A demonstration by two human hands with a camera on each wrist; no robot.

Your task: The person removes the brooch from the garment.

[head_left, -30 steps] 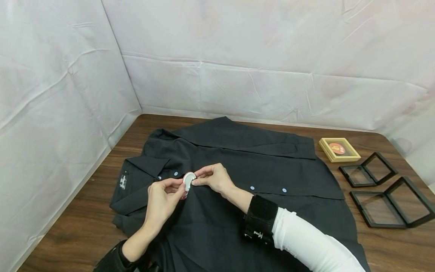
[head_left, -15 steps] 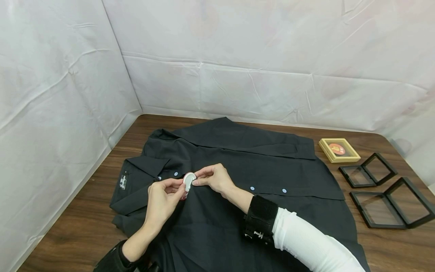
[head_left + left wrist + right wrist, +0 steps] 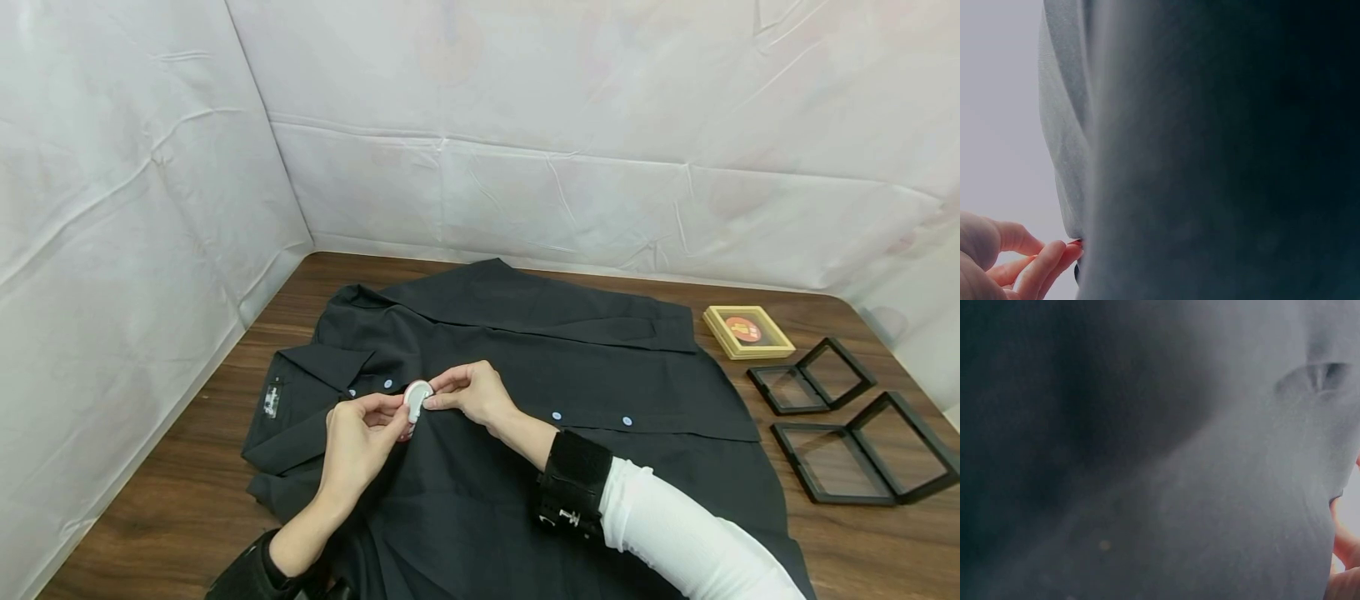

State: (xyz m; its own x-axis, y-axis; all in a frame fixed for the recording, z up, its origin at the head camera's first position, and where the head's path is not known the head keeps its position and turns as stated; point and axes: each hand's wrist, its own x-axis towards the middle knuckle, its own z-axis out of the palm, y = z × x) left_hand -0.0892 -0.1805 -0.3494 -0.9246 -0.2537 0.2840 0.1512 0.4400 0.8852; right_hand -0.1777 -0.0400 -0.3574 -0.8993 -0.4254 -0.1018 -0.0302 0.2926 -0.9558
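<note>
Over the front of a dark button-up shirt (image 3: 480, 483), both hands meet at a small round badge (image 3: 416, 395), whitish on the side that shows, with a reddish rim. My left hand (image 3: 358, 450) pinches its left side between thumb and fingers. On the opposite edge, my right hand (image 3: 474, 395) has thumb and index finger pinched. Whether the badge touches the cloth is hard to tell. In the left wrist view, the left fingers (image 3: 1047, 265) lie against the cloth's edge; most of that view is dark fabric. Only a bit of the right fingers (image 3: 1346, 547) shows in the right wrist view.
Right of the shirt, a yellow box (image 3: 748, 331) with a clear top and an orange disc inside lies on the wooden table (image 3: 150, 517). Nearer stand two opened black display frames, a smaller one (image 3: 810, 379) and a larger one (image 3: 870, 454). White sheets (image 3: 480, 192) hang behind and left.
</note>
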